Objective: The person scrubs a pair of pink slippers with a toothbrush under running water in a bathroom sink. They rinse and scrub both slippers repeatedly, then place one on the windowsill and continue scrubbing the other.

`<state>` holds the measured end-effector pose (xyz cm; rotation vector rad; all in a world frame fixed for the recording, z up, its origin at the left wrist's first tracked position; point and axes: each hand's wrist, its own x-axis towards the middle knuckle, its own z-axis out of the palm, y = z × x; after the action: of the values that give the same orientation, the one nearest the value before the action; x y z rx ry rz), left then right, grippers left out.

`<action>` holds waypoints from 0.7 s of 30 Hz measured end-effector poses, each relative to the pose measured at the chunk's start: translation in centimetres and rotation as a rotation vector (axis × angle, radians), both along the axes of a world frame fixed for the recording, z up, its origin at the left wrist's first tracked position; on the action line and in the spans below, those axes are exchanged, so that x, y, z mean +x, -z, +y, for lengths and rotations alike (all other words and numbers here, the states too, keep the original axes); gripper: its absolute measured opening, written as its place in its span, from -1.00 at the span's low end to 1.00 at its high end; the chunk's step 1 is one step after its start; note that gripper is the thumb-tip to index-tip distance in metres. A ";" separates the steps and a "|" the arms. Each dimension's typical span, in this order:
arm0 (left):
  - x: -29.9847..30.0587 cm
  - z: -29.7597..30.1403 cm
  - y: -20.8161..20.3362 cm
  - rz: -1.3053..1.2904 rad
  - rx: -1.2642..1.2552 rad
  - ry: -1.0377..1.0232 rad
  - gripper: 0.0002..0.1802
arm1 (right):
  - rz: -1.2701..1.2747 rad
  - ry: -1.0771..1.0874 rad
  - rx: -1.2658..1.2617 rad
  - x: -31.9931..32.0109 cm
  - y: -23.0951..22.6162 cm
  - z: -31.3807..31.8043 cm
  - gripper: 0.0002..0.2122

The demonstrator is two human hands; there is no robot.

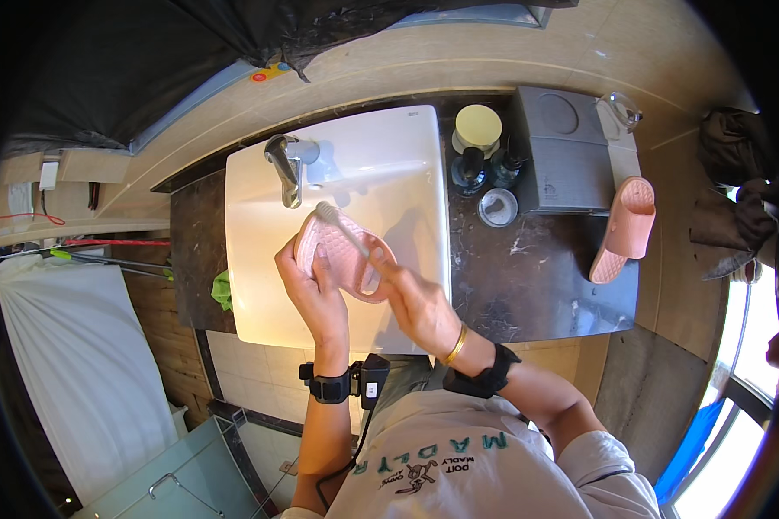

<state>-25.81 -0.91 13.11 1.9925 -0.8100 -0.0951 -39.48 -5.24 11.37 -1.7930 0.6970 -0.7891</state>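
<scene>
Over the white sink [407, 164], my left hand [313, 290] grips a pink slide slipper [333, 246] by its edge, thumb on the textured footbed. My right hand [420, 303] is closed on the handle of a light-coloured brush [342, 223]. The brush's bristle end rests against the slipper's far end, just below the chrome faucet [289, 169]. Part of the slipper's strap shows beside my right fingers. A matching pink slipper [629, 227] leans against a grey box at the right of the counter.
On the dark stone counter [528, 285] stand a small dish of white powder [497, 208], dark pump bottles [469, 169], a jar with a yellow lid [478, 128] and the grey box [564, 151]. A green cloth [222, 291] lies left of the sink.
</scene>
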 end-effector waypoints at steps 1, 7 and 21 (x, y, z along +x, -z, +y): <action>0.0 -0.1 0.0 -0.011 0.007 -0.011 -0.70 | -0.048 -0.091 -0.055 0.0 0.0 -0.1 -0.55; 0.1 -0.1 0.2 -0.017 0.000 0.018 -0.71 | -0.025 0.002 0.011 0.1 0.1 -0.3 -0.47; -0.8 -1.1 0.1 -0.048 0.045 0.065 -0.73 | 0.031 0.024 -0.076 -1.7 1.3 -1.7 -0.52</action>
<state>-26.59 -1.98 12.98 2.0176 -0.9114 -0.1041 -41.23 -6.97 10.09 -1.8723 0.7181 -0.8143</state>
